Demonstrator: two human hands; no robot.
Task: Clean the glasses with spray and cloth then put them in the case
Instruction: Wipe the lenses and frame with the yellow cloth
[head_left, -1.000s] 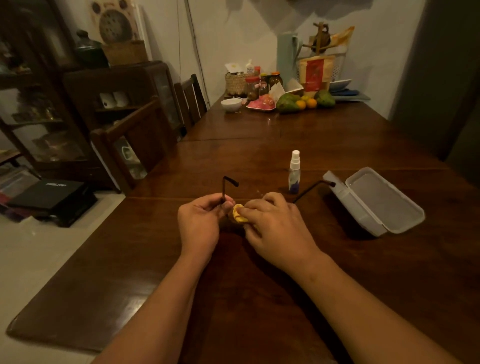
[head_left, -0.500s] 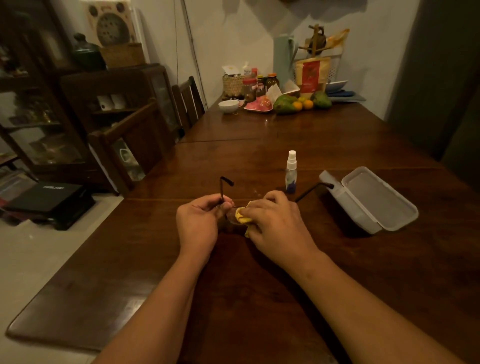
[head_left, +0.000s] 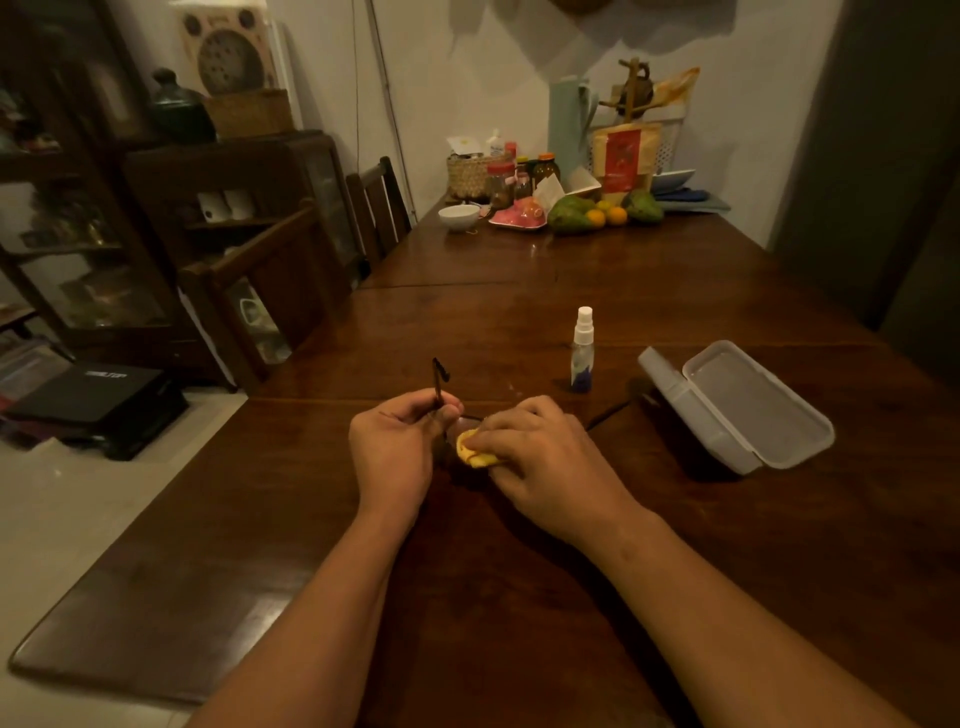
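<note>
1. Dark wooden counter (head_left: 467, 623) fills the near view under both forearms, its left edge dropping off to the floor.
2. Left hand (head_left: 395, 447), grip pinching the glasses (head_left: 439, 382) by a temple near the hinge; right hand (head_left: 545, 457), grip pinched on the yellow cloth (head_left: 472, 452), pressing it to a lens.
3. Thin frame looks light and fragile: best held at the rim, gently.
4. Spray bottle (head_left: 583, 353) stands just beyond; open case (head_left: 748, 410) lies right, only wood between.
</note>
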